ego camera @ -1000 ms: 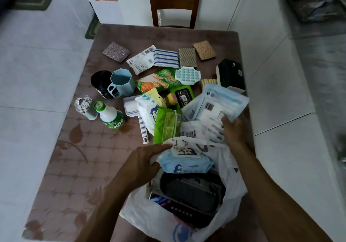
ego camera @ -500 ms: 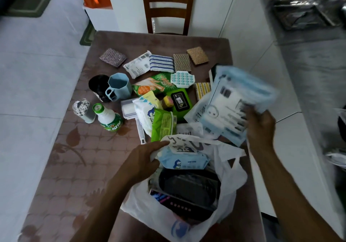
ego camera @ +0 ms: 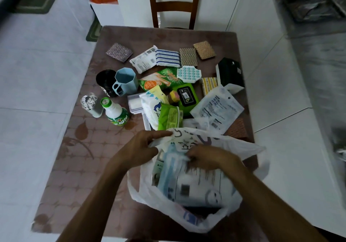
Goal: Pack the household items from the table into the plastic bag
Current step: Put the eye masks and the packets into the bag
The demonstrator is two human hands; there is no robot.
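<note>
A brown table with a leaf-patterned cover (ego camera: 78, 159) carries a white plastic bag (ego camera: 149, 200) at six o'clock, a green-capped white bottle (ego camera: 115, 113) at nine, a pale blue octagonal plastic mug (ego camera: 125, 81) at ten, and a tan woven square coaster (ego camera: 204, 49) at one.

blurred mask pack (ego camera: 194, 183), counter clutter (ego camera: 314, 7) smeared
</note>
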